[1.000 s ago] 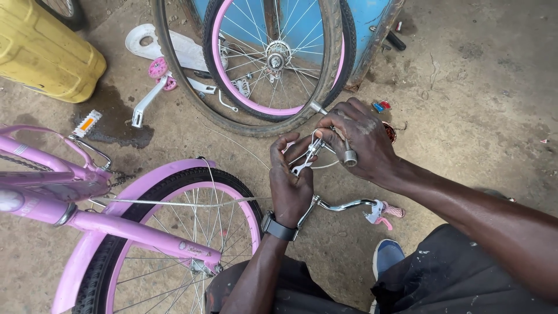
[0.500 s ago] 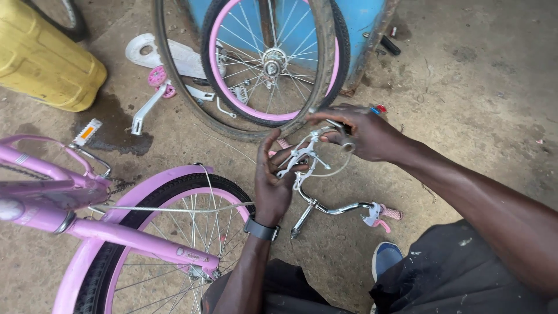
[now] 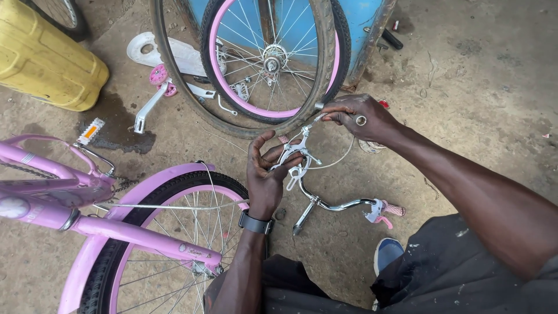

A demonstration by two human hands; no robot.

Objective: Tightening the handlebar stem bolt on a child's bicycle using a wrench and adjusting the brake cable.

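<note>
A: Over the concrete floor [image 3: 476, 75], starting at the left, what is there before the hands?

B: A pink bicycle frame [image 3: 70, 197] with its pink-fendered wheel [image 3: 168, 244] fills the lower left, a yellow jerrycan [image 3: 46, 58] sits at the upper left, and a loose pink-rimmed wheel [image 3: 273, 58] leans against something blue at the top.

A: And the left hand?

B: The left hand [image 3: 264, 174] is raised just right of the fender, a black watch [image 3: 256, 222] on its wrist. Its fingers [image 3: 279, 152] are curled and pressed around the metal brake caliper [image 3: 296, 157]; the thumb stands up beside it.

A: Where does the caliper lie from the two hands?

B: It is held above the ground between them, in the left hand's grip and just below and left of the right hand. The left hand is clearly the nearer one.

A: Which way does it run?

B: Its long axis slants from lower left to upper right, the upper end pointing toward the right hand. Below it a chrome handlebar [image 3: 337, 204] lies on the floor, its pink grip [image 3: 386, 210] pointing right.

A: The right hand?

B: The right hand [image 3: 360, 119] has its fingertips pinched together on a small silver fitting [image 3: 318, 107] at the caliper's upper end. A thin cable [image 3: 340, 158] loops down from there. A ring-like part shows at the knuckles; I cannot tell what it is.
</note>
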